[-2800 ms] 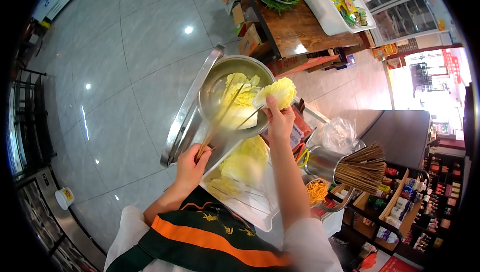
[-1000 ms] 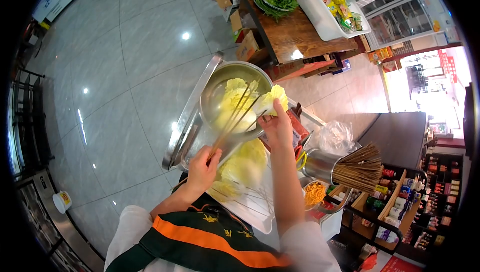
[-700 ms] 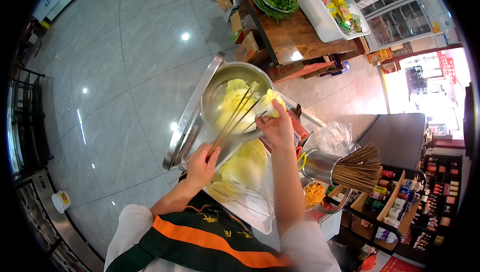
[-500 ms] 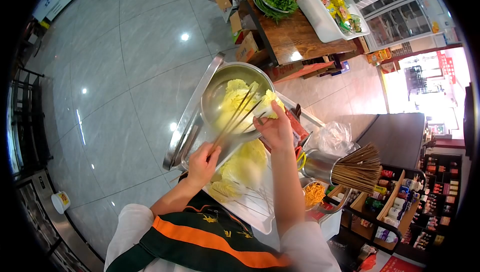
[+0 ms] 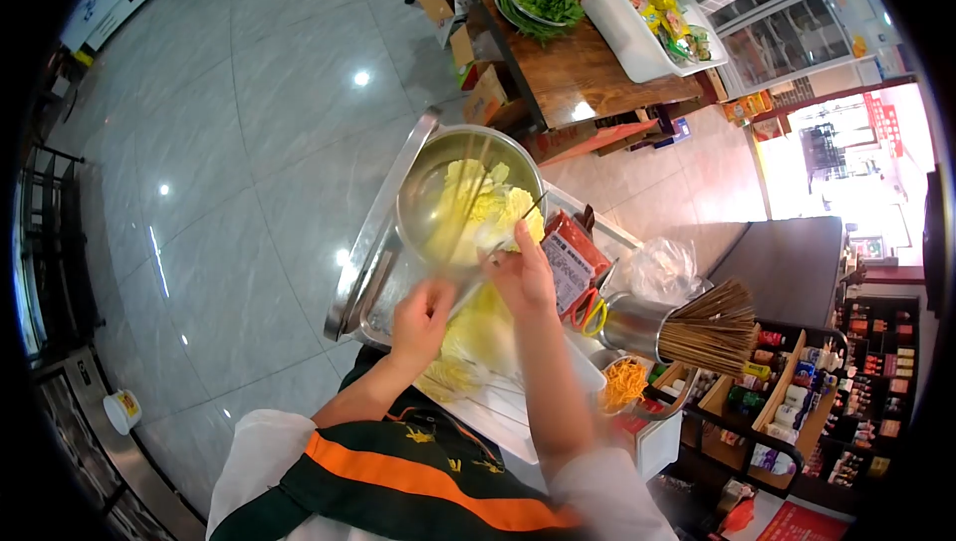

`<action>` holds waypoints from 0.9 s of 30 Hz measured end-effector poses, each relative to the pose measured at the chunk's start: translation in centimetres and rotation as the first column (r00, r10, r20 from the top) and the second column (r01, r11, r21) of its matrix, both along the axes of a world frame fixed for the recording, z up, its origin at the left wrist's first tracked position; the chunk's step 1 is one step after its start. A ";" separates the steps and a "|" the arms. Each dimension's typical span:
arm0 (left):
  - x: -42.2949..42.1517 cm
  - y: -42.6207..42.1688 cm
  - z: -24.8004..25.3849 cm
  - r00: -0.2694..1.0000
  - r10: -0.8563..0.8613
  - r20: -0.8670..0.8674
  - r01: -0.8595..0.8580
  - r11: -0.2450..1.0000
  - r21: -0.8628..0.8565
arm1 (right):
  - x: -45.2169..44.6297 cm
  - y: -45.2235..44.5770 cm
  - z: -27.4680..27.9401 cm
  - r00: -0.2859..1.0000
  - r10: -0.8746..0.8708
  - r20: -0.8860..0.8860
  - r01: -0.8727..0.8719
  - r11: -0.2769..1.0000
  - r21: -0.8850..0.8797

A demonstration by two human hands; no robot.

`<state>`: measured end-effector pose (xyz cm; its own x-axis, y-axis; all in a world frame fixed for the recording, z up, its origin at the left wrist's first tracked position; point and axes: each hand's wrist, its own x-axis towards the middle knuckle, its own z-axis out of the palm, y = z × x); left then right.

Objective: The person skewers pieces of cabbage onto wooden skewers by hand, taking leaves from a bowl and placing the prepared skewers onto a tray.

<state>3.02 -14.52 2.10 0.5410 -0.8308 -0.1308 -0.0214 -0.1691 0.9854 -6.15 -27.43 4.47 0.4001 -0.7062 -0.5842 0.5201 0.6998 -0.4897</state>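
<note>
The left hand [image 5: 420,324] is closed on motion-blurred thin skewers [image 5: 479,171], which extend forward from its fingers over the cabbage pile [image 5: 456,183] in the steel bowl [image 5: 420,175], ahead of both hands. To its right, the right hand [image 5: 521,272] has bent fingers at a frilled leaf [image 5: 520,205] and a dark skewer [image 5: 539,204]; whether they pinch either cannot be told. Outboard of that hand sit a red packet [image 5: 578,254], yellow-and-red handles [image 5: 598,316], then a metal container [image 5: 634,327] of sticks [image 5: 713,327].
</note>
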 end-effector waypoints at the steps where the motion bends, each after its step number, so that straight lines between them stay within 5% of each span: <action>1: 0.1 -0.1 0.0 1.000 -0.002 0.002 0.002 1.000 0.001 | -0.1 -0.1 0.0 1.000 -0.016 -0.018 0.015 0.996 -0.091; 4: 0.2 -0.3 -0.4 0.978 -0.177 -0.112 0.189 0.977 0.101 | -1.3 -1.3 -0.2 0.993 -0.067 -0.102 0.032 0.950 -0.311; 6: 0.9 0.3 -1.5 0.974 -0.098 -0.202 0.121 0.987 0.105 | -2.5 -2.3 2.4 0.965 -0.172 -0.198 0.078 0.908 -0.411; 7: 1.8 0.4 -1.1 0.972 -0.058 -0.226 0.086 0.989 0.117 | -4.2 -3.0 3.1 0.924 -0.139 -0.356 -0.079 0.841 -0.535; 10: 4.5 1.1 0.6 0.959 0.057 -0.278 -0.026 0.993 0.113 | -6.8 -3.6 4.9 0.927 -0.085 -0.365 -0.126 0.847 -0.516; 13: 5.2 1.8 1.0 0.960 0.082 -0.267 -0.056 0.993 0.104 | -10.4 -2.1 2.8 0.587 0.425 -0.689 -0.758 0.588 -0.283; 19: 4.2 2.4 0.5 0.971 0.060 -0.232 -0.032 0.992 0.124 | -13.4 2.2 -5.3 0.515 0.543 -0.663 -0.806 0.571 -0.158; 20: 4.1 2.4 0.9 0.978 0.029 -0.205 0.004 0.987 0.159 | -13.7 2.4 -6.2 0.517 0.541 -0.664 -0.805 0.572 -0.160; 22: 4.1 2.3 1.0 0.984 0.000 -0.176 0.035 0.980 0.196 | -13.4 2.6 -6.4 0.021 0.244 -0.970 -0.937 0.344 0.066; 24: 4.2 2.3 0.6 0.963 -0.090 0.253 0.072 0.994 0.079 | -13.4 3.0 -5.8 0.042 0.206 -0.978 -0.906 0.420 0.050; 27: 4.5 2.4 0.9 0.987 -0.046 0.153 0.031 0.994 0.102 | -12.9 2.7 -4.4 0.062 0.083 -0.995 -0.921 0.390 -0.025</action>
<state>7.48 -12.11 3.03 0.5290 -0.8385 -0.1308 -0.1807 -0.2619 0.9480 -19.04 -24.76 0.07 0.4497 -0.7779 -0.4389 -0.8007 -0.1333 -0.5840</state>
